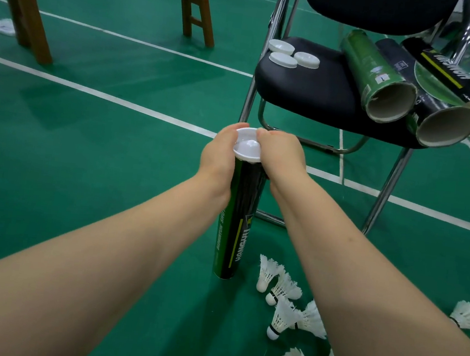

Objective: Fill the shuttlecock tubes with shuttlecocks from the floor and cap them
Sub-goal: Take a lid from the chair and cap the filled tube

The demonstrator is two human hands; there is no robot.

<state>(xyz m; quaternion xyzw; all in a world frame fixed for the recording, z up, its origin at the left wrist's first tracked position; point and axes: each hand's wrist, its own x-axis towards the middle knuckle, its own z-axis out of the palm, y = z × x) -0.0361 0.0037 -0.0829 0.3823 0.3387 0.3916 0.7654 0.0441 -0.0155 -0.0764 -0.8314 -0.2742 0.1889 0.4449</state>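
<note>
L hand [218,158] & R hand [281,156] are meeting at the top of the black-green tube [237,230], which is standing upright on the floor [87,133] in front of the chair [304,89]; both are curling round the white cap [247,147] and pinching its rim, w/ the cap sitting a bit tilted on the mouth. The tube is looking like light, stiff cardboard w/ a crushable wall and the cap like thin springy plastic, so I'm judging that gripping high by the rim and pressing evenly is safer than squeezing mid-body. Loose shuttlecocks [282,298] are lying near its base, prob. featherlight & fragile, best taken by the cork end.
</note>
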